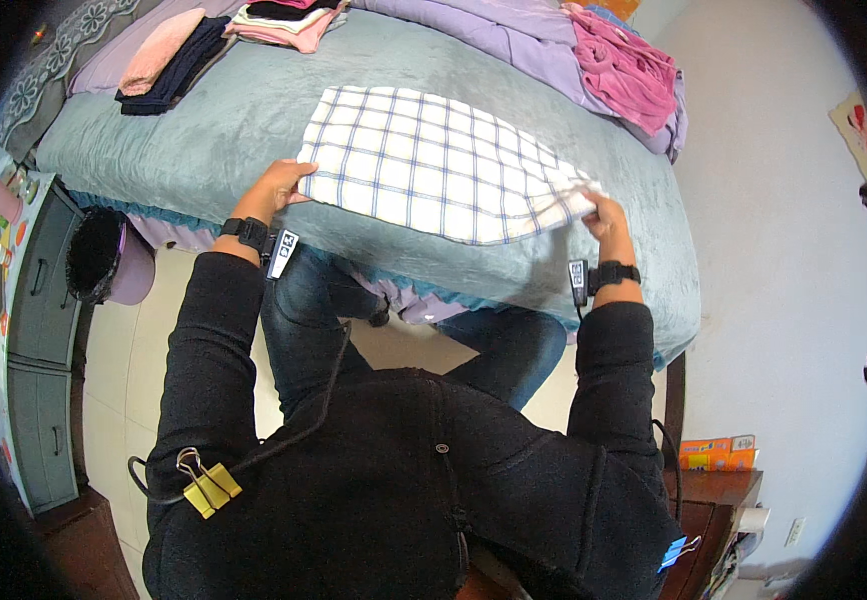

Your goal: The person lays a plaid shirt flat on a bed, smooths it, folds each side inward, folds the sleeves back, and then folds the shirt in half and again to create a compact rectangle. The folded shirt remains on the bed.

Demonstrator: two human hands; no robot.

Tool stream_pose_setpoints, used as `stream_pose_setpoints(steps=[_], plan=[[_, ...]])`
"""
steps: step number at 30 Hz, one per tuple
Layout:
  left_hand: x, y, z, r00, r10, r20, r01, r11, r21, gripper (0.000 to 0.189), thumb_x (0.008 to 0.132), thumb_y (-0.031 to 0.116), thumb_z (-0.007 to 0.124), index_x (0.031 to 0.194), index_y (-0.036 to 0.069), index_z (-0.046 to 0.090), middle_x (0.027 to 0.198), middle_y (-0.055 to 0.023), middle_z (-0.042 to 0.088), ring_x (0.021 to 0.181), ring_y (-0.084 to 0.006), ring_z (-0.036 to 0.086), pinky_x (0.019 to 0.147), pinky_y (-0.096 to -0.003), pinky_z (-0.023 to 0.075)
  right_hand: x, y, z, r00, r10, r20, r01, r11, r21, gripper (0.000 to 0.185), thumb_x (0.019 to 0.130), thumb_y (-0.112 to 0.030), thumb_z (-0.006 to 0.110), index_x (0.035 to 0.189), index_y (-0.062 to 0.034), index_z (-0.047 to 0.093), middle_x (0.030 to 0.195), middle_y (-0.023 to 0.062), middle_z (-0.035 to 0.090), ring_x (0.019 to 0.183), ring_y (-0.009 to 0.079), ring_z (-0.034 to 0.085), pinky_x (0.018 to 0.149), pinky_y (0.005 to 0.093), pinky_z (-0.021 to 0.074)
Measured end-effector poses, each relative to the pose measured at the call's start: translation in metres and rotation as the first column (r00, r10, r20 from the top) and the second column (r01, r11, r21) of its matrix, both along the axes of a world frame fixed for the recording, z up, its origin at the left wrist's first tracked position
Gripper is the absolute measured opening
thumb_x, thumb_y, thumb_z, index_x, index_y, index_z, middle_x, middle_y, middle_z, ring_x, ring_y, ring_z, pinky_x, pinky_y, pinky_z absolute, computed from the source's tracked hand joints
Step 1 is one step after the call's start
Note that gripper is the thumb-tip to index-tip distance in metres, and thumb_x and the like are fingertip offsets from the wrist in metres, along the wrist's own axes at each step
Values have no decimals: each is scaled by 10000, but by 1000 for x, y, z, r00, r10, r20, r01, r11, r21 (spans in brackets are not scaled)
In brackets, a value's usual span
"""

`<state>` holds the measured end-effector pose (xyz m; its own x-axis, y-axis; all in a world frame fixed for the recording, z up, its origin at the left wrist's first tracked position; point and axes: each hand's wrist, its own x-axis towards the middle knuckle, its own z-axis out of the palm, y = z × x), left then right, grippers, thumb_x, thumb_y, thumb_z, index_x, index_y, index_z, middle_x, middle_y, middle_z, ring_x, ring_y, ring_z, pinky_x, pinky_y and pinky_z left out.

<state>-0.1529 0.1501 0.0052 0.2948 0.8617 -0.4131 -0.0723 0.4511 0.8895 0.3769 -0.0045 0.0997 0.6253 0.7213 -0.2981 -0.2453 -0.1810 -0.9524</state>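
A white cloth with a blue check pattern [418,165] lies stretched over the grey-green blanket [253,127] of a bed. My left hand [280,184] pinches its near left corner between thumb and fingers. At the other end, my right hand [604,213] grips the gathered right end, where the fabric is bunched and creased. Between the two hands the near edge of the cloth sags in a curve. What kind of garment or cloth it is, I cannot tell.
Folded clothes [171,64] and a second folded stack [287,26] sit at the bed's far left. A pink garment [621,67] lies far right on a purple quilt [471,30]. Left of the bed stand a lined bin [132,262] and a grey drawer cabinet [40,285]. A wall [763,247] bounds the right.
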Motion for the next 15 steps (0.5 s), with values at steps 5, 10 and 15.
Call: stream_pose_setpoints(steps=[5, 10, 15], plan=[[-1, 3, 8, 1000, -12, -17, 12, 999, 43, 423, 859, 386, 564, 1100, 39, 537, 958, -96, 619, 791, -179, 608, 691, -336, 507, -114, 86, 63, 903, 289, 318, -332, 939, 92, 245, 674, 3, 672, 866, -62, 536, 709, 35, 536, 509, 137, 484, 401, 277, 336], [-8, 3, 16, 993, 105, -59, -105, 994, 16, 650, 857, 573, 445, 1215, 31, 421, 1066, -163, 557, 904, -246, 572, 764, -381, 481, -282, 154, 47, 438, 347, 829, -415, 896, -156, 228, 679, -160, 690, 807, 11, 611, 701, 111, 625, 577, 217, 590, 530, 346, 473], [-17, -1, 22, 993, 100, 70, -94, 992, -85, 811, 814, 679, 406, 1297, 30, 340, 1038, -162, 565, 853, -245, 593, 727, -382, 495, -388, 136, -19, -6, 731, 682, -630, 527, -571, 852, 636, -370, 763, 1239, 72, 355, 1083, 287, 557, 1030, 389, 549, 877, 375, 441]])
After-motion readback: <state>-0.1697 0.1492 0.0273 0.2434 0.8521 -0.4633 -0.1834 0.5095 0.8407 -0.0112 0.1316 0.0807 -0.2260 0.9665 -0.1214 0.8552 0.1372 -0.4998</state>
